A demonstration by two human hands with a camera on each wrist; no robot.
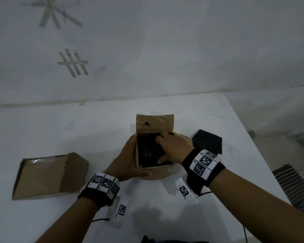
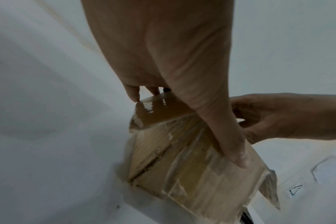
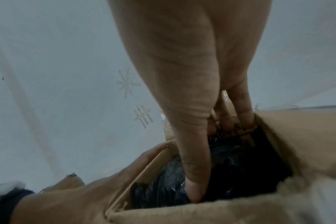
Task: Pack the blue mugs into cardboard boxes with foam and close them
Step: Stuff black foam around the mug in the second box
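An open cardboard box (image 1: 156, 172) stands mid-table with its back flap (image 1: 154, 123) raised. Black foam (image 1: 146, 151) fills its inside. No blue mug shows in any view. My left hand (image 1: 132, 155) clasps the box's front-left corner, with the fingers along the left wall and the thumb (image 2: 230, 144) on the front face (image 2: 192, 174). My right hand (image 1: 162, 149) reaches into the box. Its thumb (image 3: 194, 189) digs in at the near edge of the foam (image 3: 240, 166) and its fingers (image 3: 240, 106) hold the far edge.
A second piece of black foam (image 1: 207, 142) lies just right of the box. A closed, taped cardboard box (image 1: 49, 176) sits at the left. The white table (image 1: 235, 172) ends at the right, with a striped floor mat (image 1: 295, 188) below. Tape marks (image 1: 74, 63) are on the wall behind.
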